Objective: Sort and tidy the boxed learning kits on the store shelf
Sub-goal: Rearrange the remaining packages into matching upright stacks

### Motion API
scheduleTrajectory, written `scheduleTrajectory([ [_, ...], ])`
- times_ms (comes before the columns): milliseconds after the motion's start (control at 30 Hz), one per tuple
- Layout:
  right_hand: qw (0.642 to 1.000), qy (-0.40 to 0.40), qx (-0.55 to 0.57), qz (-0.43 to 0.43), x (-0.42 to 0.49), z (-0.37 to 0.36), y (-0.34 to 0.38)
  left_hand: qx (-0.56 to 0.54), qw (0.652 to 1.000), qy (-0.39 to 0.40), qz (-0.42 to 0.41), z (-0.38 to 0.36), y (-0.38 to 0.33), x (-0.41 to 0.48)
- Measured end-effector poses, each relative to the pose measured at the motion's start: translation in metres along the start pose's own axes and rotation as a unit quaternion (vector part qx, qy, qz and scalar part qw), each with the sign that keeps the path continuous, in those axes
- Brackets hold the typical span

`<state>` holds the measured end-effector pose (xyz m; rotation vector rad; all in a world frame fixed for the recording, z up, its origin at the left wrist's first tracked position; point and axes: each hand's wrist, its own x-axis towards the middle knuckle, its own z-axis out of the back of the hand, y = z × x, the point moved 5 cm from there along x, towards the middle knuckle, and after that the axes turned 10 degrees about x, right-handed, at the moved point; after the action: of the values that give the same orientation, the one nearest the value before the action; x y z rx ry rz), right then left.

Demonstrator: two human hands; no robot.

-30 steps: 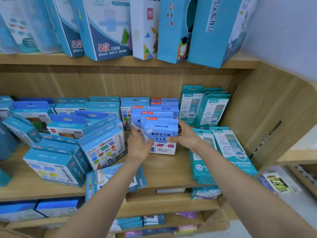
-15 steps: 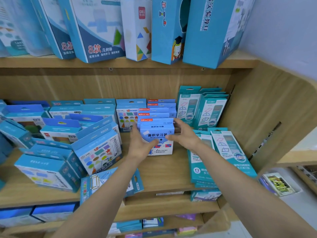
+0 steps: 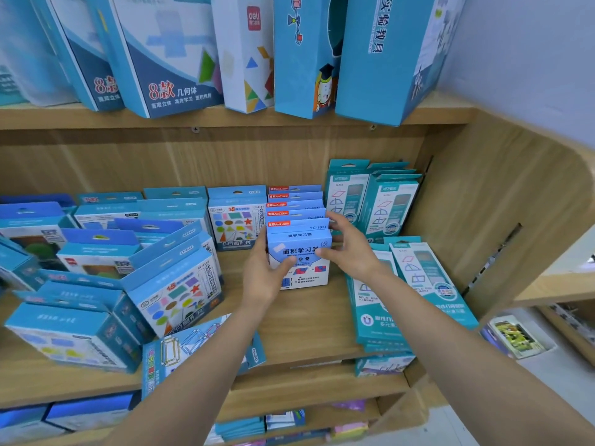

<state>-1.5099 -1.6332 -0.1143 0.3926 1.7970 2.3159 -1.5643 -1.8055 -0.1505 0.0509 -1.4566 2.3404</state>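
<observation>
Hands first: your left hand and right hand each clamped a side edge of the front box, thumbs on its face, upright on the middle shelf. Light, stiff card, I'd judge, a bit slick; side edges suited it, squeezed only gently. Behind stood its matching row.

Both arms reach forward, left grip and right grip facing each other, fingers curled, thumbs forward.

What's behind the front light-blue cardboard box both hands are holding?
A row of matching light-blue boxes, only red-labelled top flaps visible. Bodies are covered by the front box and right hand.
</observation>
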Motion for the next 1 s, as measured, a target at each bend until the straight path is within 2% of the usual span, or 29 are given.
scheduleTrajectory([
  [400, 0.998, -0.001, -0.067, 0.020, 0.005, 0.014, 0.000, 0.028, 0.999, 0.010, -0.018, -0.011, 0.002, 0.006],
  [533, 0.996, 0.002, -0.085, 0.030, 0.003, 0.012, -0.001, 0.067, 0.997, 0.009, -0.022, -0.006, 0.000, 0.001],
  [700, 0.989, -0.032, -0.124, 0.073, -0.002, 0.008, 0.008, 0.154, 0.987, -0.028, -0.033, 0.006, -0.014, -0.019],
  [833, 0.967, -0.082, -0.108, 0.217, -0.020, -0.004, 0.044, 0.194, 0.970, -0.128, -0.071, 0.029, -0.029, -0.050],
  [900, 0.958, -0.030, -0.079, 0.275, -0.027, -0.025, 0.059, 0.246, 0.939, -0.213, -0.109, 0.051, -0.038, -0.069],
  [1000, 0.958, 0.090, -0.046, 0.267, -0.034, -0.072, 0.068, 0.343, 0.875, -0.328, -0.097, 0.089, -0.045, -0.093],
])
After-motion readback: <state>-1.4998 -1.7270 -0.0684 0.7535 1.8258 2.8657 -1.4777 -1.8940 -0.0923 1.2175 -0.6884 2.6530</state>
